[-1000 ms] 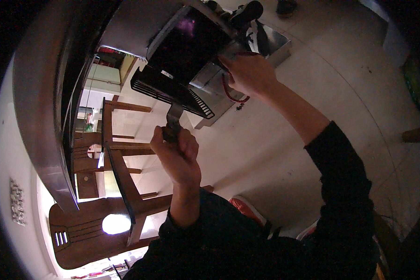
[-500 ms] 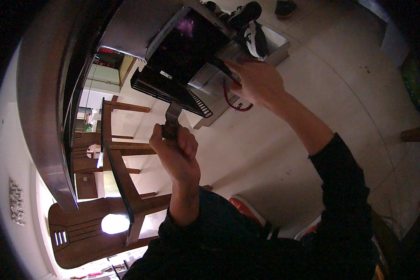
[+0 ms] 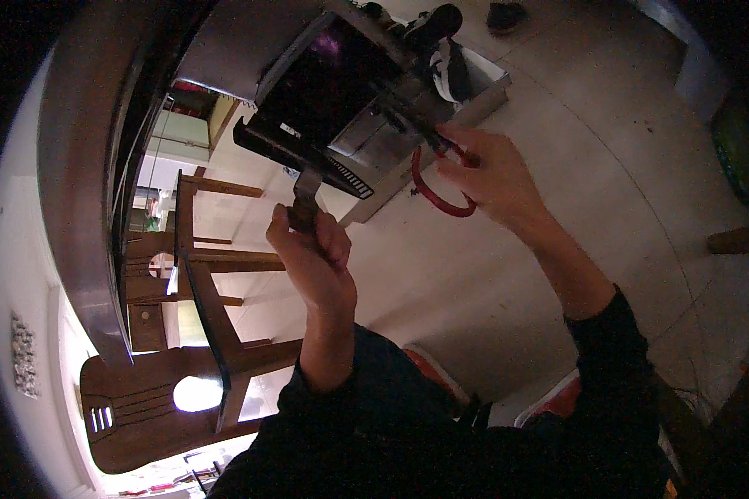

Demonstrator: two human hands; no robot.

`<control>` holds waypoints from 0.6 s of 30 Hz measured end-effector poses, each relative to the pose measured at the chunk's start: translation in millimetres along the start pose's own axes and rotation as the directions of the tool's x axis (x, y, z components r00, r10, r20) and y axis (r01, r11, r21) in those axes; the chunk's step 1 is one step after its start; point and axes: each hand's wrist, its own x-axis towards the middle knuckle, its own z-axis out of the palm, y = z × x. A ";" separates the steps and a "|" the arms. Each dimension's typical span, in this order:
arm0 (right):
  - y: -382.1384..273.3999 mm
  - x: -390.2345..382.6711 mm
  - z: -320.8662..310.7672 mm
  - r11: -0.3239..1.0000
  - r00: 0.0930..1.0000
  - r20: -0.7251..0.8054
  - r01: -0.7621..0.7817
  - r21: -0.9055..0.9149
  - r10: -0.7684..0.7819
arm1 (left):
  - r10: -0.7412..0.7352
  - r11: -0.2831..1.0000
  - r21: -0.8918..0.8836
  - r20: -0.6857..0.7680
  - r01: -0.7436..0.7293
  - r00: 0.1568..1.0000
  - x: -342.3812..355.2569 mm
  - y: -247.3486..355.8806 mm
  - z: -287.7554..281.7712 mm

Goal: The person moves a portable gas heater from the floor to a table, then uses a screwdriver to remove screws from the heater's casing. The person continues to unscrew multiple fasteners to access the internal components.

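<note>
Low over the pale floor (image 3: 591, 200), seen in the head view, I find both hands busy. The left hand (image 3: 314, 262) is curled into a fist round a metal handle (image 3: 305, 187), whose dark grip sits inside the fingers while its flat neck runs up toward a slotted black piece (image 3: 306, 155); that piece lies just beyond the knuckles, near the lower edge of a glossy black panel (image 3: 320, 87). Off to the right, the right hand (image 3: 498, 176) is closed on a red-looped tool (image 3: 451, 211), the big loop bulging out on the palm's left side and the dark end pointing up and left; it is too dim to tell whether the tip touches anything. Beyond it, shoes (image 3: 451, 71) sit in a pale box (image 3: 489, 87). Compared with half a second ago, the right hand and its tool have drawn back, down and rightward, away from the panel, so more of the red loop shows. The left hand has hardly shifted and keeps its grasp.
</note>
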 end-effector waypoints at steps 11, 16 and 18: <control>-27.8 -41.2 -8.5 0.893 0.987 0.118 -0.150 0.424 0.110 | -0.057 0.993 -0.108 -0.111 0.045 0.992 2.5 -5.7 16.0; -40.6 -67.1 -33.5 0.877 0.913 0.305 -0.366 0.312 0.272 | 0.047 0.998 -0.024 -0.083 -0.049 0.995 2.4 -12.5 25.7; -38.9 -71.4 -36.0 0.869 0.915 0.323 -0.351 0.348 0.240 | -0.046 0.998 -0.048 -0.128 0.040 0.991 2.1 -16.6 20.0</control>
